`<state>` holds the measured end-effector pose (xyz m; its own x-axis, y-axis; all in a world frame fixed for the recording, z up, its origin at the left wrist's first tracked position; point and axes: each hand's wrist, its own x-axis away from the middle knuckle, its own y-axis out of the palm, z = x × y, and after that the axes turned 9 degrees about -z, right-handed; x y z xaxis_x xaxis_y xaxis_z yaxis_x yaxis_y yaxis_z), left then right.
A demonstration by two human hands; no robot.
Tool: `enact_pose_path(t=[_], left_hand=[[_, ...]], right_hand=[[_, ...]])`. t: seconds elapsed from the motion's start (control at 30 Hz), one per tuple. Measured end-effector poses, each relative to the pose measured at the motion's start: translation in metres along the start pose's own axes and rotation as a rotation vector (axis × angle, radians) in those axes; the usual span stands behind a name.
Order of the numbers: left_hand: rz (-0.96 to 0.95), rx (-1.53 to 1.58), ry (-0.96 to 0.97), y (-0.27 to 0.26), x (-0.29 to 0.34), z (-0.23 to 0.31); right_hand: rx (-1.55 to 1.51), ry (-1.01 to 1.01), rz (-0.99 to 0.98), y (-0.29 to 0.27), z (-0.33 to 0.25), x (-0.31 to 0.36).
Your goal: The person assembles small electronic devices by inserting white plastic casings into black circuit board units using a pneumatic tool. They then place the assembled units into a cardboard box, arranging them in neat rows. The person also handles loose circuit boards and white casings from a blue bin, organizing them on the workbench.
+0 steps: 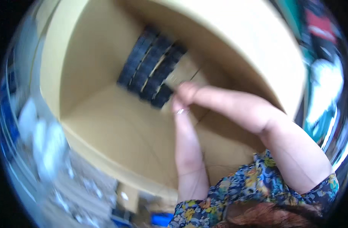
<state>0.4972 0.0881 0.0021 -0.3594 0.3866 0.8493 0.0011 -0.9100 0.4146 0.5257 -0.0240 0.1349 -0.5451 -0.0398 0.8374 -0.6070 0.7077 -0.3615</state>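
Both my arms reach deep into a large cardboard box (117, 129). On its floor stand several dark, blocky pieces (147, 68), lined up in close rows with thin tan gaps between them. My right hand (187, 92) and my left hand (177, 104) are close together at the near end of these rows. Both are beside one dark block (162, 96), and whether they touch or grip it is unclear. Motion blur and the hands' overlap hide the fingers. A thin light band (181, 111) circles my left wrist.
Tall box walls surround my arms, with the thick right wall (272, 49) close to my right forearm. A bare cardboard patch (187, 70) lies right of the rows. Outside, blurred pale bundles (48, 144) are at left, and a blue object (161, 219) lies below the box.
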Motion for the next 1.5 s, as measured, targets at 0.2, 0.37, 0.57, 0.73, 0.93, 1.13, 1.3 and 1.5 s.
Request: enact_pose_path(t=[0.2,0.37,0.57,0.73,0.93,1.13,1.3,1.5], left_hand=[[0.297,-0.600,0.447,0.063,0.073,0.141],[0.196,-0.824,1.353,0.251,0.227,0.182],[-1.123,-1.322,0.895,0.373,0.265,0.084],[-1.729,-1.685,-0.208,0.389,0.247,-0.088],[-1.947,-1.995,-0.411,0.335,0.240,-0.208],[-2.977,-2.094,0.389,0.301,0.250,-0.226],[-3.159,-2.272,0.536,0.301,0.278,-0.197],[-3.073,-2.286,0.960,0.303,0.289,-0.212]], right_hand=[[-0.329,-0.867,0.515,-0.092,-0.006,0.274],[-0.555,-0.736,0.953,-0.003,0.156,0.445],[-1.058,0.422,1.592,0.155,0.193,0.456],[-1.360,1.133,1.988,0.314,0.170,0.402],[-1.149,2.598,1.495,0.454,0.107,0.367],[-2.805,1.406,2.486,0.426,0.093,0.316],[-2.620,1.011,2.701,0.378,0.113,0.339],[-1.875,1.584,2.532,0.388,0.142,0.344]])
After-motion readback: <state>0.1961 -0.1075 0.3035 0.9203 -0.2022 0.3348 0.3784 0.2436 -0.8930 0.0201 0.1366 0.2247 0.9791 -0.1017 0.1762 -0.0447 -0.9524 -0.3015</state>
